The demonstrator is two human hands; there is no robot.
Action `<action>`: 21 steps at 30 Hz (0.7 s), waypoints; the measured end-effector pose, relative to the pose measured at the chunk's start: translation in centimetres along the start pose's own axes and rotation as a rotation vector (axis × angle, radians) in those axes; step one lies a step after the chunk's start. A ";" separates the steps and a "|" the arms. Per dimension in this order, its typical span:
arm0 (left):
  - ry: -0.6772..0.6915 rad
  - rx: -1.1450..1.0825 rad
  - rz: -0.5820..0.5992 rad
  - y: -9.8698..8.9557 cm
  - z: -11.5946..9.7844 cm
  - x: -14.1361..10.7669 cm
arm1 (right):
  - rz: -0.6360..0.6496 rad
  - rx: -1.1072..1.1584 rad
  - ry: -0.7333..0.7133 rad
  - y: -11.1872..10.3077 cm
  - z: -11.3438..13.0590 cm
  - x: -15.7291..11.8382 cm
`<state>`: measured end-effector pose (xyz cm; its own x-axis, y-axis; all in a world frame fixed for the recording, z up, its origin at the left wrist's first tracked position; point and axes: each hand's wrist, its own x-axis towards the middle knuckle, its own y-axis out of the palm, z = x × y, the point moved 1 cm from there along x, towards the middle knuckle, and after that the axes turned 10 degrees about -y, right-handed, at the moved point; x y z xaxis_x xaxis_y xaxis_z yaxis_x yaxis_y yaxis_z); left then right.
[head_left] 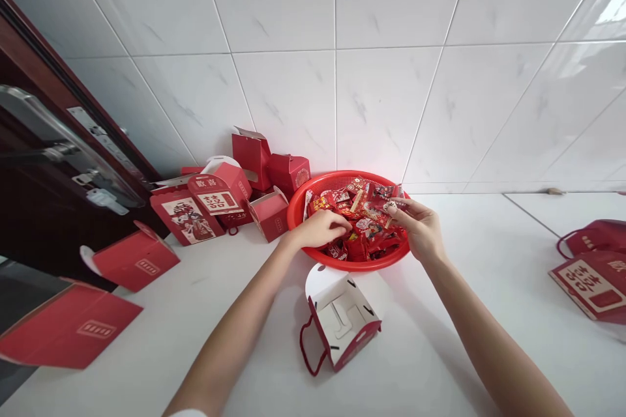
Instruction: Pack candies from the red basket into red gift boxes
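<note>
A red plastic basket [296, 212] stands against the wall, filled with wrapped candies [359, 244] in mostly red and gold wrappers. My left hand [323, 228] reaches in over its left side with fingers curled down among the candies; what the fingertips grip, if anything, is hidden. At the basket's right side, my right hand [420, 228] pinches a dark red candy packet [379, 194] between thumb and fingers, just above the pile. In front of the basket sits an open red gift box [342, 322], its white inside bare and its cord handle hanging to the left.
Several red gift boxes [220, 192] cluster left of the basket, with another box [132, 257] and a larger one [73, 326] nearer me. More boxes [594, 280] lie at the far right. A dark door [49, 195] with a metal handle borders the white table [469, 254].
</note>
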<state>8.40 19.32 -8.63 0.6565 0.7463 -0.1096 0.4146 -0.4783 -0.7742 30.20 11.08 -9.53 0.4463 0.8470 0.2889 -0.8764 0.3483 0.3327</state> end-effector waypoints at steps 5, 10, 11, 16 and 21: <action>-0.117 0.483 0.202 0.5 -2.1 3.3 | 0.039 -0.073 -0.061 0.0 -0.8 -0.2; -0.215 0.541 0.207 -0.1 -1.2 5.5 | 0.034 -0.079 -0.071 -0.1 -0.9 -0.3; -0.219 0.538 0.214 -0.2 -0.9 5.7 | 0.040 -0.080 -0.070 -0.1 -0.9 -0.3; -0.195 0.497 0.176 -0.2 0.3 6.2 | 0.032 -0.065 -0.058 0.0 -0.9 -0.3; -0.205 0.447 0.084 -1.0 1.1 7.4 | 0.035 -0.081 -0.067 0.0 -0.7 -0.4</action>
<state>12.16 25.87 -9.39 0.5203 0.8106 -0.2688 0.0256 -0.3294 -0.9438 29.95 11.03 -10.28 0.4239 0.8315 0.3590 -0.9022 0.3527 0.2482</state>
